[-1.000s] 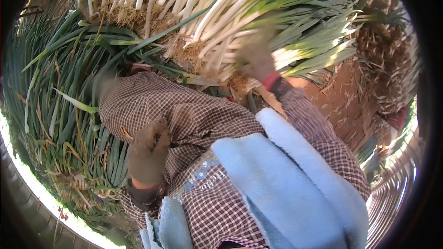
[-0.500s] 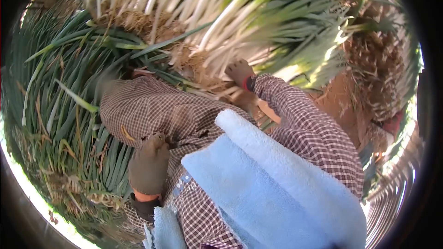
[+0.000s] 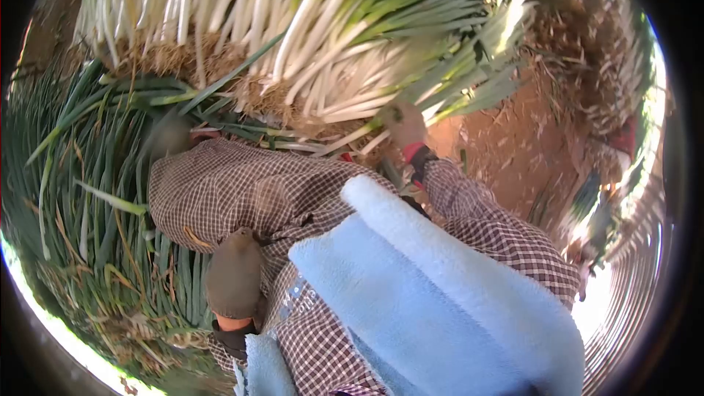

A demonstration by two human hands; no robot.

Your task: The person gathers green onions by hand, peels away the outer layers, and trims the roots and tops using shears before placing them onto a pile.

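Observation:
My right hand, in a brownish glove with a red and black cuff, is at the lower edge of a pile of green onions. Its fingers are curled round a green onion whose pale stalk runs out to the left; the grip is slightly blurred. My left hand, gloved in grey-brown, rests against my bent leg in checked cloth. Its outline is rounded and closed, with the fingertips turned out of sight, so anything inside is hidden.
Dark green onion leaves lie heaped along the left. A blue towel covers my lap. Bare reddish soil with scraps lies at right, with dry roots and straw beyond.
My right hand has shifted to the right and slightly down, away from the root ends. The view has turned a little, moving the pile leftward. My left hand stays on my leg.

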